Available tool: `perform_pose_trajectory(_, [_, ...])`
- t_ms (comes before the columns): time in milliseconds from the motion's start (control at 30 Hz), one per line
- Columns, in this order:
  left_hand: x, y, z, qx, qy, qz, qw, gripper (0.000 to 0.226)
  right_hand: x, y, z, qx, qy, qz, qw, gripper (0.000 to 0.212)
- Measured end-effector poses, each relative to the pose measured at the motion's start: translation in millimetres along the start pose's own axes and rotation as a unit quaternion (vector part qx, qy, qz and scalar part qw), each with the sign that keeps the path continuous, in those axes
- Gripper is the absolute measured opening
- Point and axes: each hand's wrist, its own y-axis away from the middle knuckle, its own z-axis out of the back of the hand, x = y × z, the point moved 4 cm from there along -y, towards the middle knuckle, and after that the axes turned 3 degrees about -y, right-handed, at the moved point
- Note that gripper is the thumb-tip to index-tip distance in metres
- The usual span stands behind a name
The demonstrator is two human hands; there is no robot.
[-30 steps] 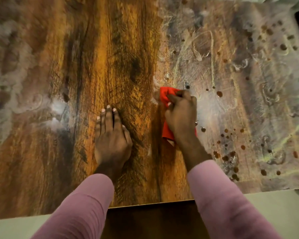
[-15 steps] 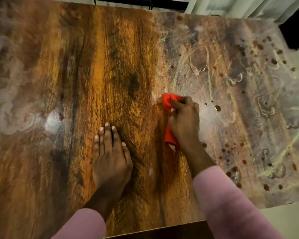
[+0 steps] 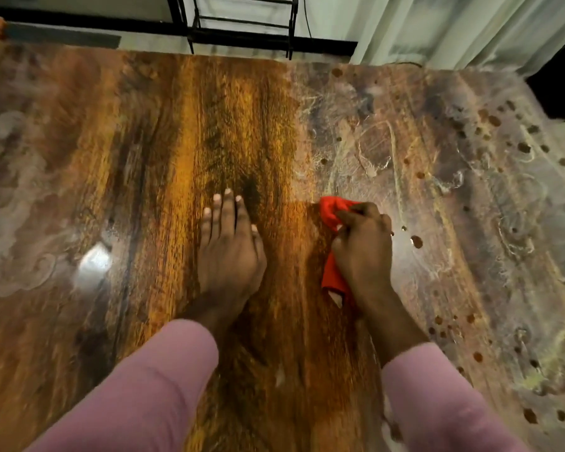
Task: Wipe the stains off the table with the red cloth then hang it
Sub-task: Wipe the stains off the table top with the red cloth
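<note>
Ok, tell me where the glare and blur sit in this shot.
Head view: a bright glare patch on the table left of the left hand; the near table and pink sleeves are smeared by blur; the right hand and red cloth read fairly sharp; the wide lens bows the table's far edge.

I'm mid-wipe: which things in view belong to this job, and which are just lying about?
Job:
- crumpled red cloth, gripped by the right hand
- left hand, flat on the brown wooden table
- brown spot stains and pale smears

Lying about:
- black metal rack and pale curtain, both beyond the table
</note>
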Motion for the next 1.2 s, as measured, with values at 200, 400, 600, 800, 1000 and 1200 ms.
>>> perform_pose_trajectory(200, [-1.9,-49.4,-8.7,0.005,-0.018,0.032,0.999,0.058,49.5,-42.6,-28.0,0.027,0.017,0.08,0.996,0.037])
perform_pose_trajectory(400, [-2.7,-50.4,-11.4,-0.002,-0.024,0.028,0.999,0.06,25.6,-10.9,-18.6,0.104,0.007,0.194,0.975,0.037])
perform_pose_trajectory(600, [-3.2,-48.2,-11.2,0.0,-0.03,0.026,0.999,0.059,0.3,-85.9,-8.7,0.018,0.023,0.073,0.997,0.039])
perform_pose_trajectory(800, [-3.2,-49.5,-12.7,-0.003,-0.027,0.032,0.999,0.062,57.7,-110.1,-26.8,0.044,0.033,0.117,0.992,0.034])
perform_pose_trajectory(1000, [-3.5,-50.8,-13.8,0.0,-0.021,0.044,0.999,0.067,29.2,-77.4,-23.0,0.1,0.015,0.235,0.967,0.041])
perform_pose_trajectory(1200, [-4.1,-50.0,-14.4,0.001,-0.022,0.038,0.999,0.067,2.8,-146.8,-12.6,0.009,0.023,0.097,0.995,0.038])
